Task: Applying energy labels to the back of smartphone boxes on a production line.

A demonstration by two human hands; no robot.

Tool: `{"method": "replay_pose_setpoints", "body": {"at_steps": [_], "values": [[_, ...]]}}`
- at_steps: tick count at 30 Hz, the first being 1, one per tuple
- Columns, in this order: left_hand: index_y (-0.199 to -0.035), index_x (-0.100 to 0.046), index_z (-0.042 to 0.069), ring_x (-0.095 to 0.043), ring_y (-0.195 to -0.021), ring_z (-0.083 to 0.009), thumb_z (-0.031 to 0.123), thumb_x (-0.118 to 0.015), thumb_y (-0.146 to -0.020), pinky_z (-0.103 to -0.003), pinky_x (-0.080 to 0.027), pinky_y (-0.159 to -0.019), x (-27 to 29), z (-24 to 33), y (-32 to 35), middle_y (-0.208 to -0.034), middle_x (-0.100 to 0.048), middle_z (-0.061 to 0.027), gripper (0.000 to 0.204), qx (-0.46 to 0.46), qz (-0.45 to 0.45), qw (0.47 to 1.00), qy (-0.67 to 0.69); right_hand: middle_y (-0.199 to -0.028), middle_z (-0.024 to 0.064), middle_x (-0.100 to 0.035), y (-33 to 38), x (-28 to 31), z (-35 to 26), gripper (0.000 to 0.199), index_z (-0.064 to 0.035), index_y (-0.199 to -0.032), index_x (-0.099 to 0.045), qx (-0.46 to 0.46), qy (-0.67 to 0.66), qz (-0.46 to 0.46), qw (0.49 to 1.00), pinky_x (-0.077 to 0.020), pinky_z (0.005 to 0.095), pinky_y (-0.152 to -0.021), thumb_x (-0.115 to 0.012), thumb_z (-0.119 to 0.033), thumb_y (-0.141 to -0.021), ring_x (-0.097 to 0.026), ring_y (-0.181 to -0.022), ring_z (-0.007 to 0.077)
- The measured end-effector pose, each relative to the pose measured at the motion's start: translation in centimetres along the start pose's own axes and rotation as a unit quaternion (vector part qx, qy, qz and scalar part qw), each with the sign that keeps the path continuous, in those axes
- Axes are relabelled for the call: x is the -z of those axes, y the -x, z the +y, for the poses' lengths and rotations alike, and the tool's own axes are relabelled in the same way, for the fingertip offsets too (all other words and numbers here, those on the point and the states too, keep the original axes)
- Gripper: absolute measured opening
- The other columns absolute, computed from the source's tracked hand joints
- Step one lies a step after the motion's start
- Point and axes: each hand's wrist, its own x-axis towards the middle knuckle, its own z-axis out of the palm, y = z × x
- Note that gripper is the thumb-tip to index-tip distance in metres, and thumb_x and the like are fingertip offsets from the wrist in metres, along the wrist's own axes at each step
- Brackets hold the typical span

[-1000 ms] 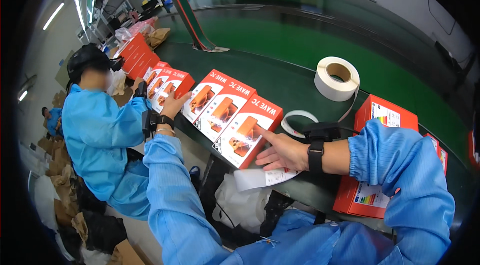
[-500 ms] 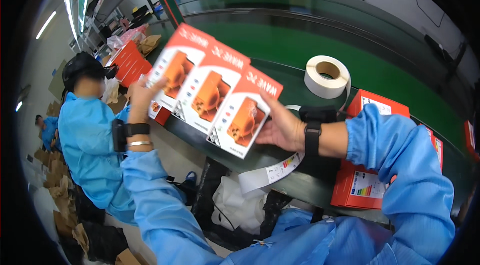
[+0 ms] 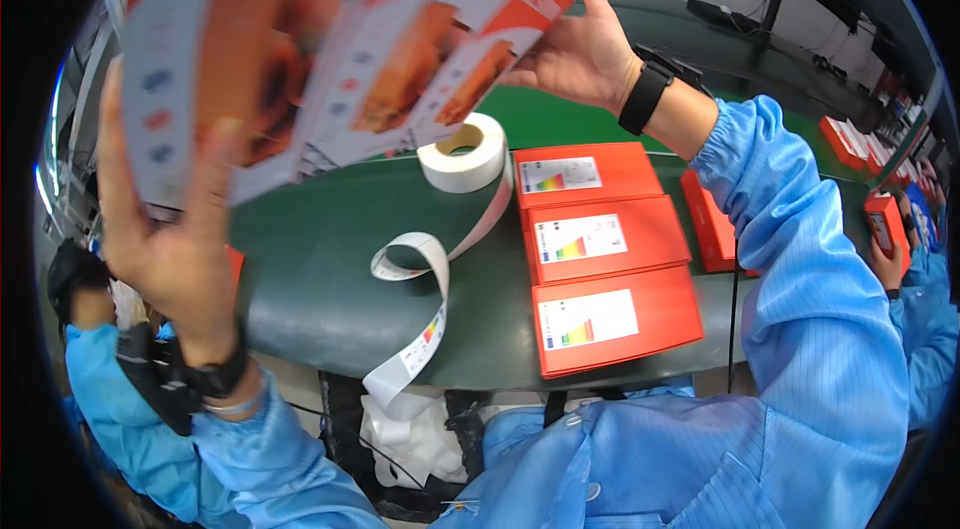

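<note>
A row of three orange-and-white product boxes [image 3: 335, 69] is raised close in front of me, pressed together and tilted, partly blurred. My left hand [image 3: 170, 239] grips the left end, with its fingers and thumb on the nearest box. At the other end, my right hand [image 3: 590, 54] holds the farthest box, its thumb pointing up. Beneath them, a roll of labels [image 3: 480, 169] lies on the dark green table, its printed strip [image 3: 432, 314] curling toward the near edge. Just right of the strip, three orange boxes [image 3: 655, 234] lie in a column, each with a white energy label on top.
Another orange box [image 3: 705, 224] lies right of the column, beside a hanging black cable [image 3: 735, 329]. A black-lined bin [image 3: 410, 439] with white waste stands below the near edge. One co-worker [image 3: 100, 369] is at far left; another's hand [image 3: 885, 264] holds an orange box at right.
The view has turned right, bringing the labelled boxes to the middle. Both hands have lifted the held boxes closer, and they now loom large at upper left.
</note>
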Motion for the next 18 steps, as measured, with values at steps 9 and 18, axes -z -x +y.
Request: {"method": "replay_pose_setpoints", "body": {"at_steps": [9,18], "values": [[-0.13,-0.043,0.033,-0.042,-0.107,-0.0388,0.023,-0.054,-0.087,-0.047,-0.043,-0.075,-4.1,12.1,8.2,-0.134,-0.036,-0.0226,0.045,-0.286,-0.192,0.928,-0.146,-0.105,0.0089,-0.051,5.7,11.0,0.1,0.046,-0.0082,-0.109,-0.045,-0.009,-0.061,0.043,0.997,-0.0419,0.0361,-0.083,-0.047,-0.048,-0.086,-0.05,-0.095,0.0222],[-0.126,-0.046,0.04,-0.043,-0.106,-0.0143,0.057,-0.044,-0.083,-0.038,-0.031,-0.087,-7.3,17.4,15.9,-0.131,-0.042,0.0161,0.046,-0.205,-0.156,0.949,-0.183,-0.078,0.0048,-0.065,7.7,15.5,1.6,0.027,-0.0065,-0.082,-0.063,-0.048,-0.041,0.107,0.992,-0.0502,0.0295,-0.066,-0.059,-0.034,-0.082,-0.062,-0.07,0.0167]]}}
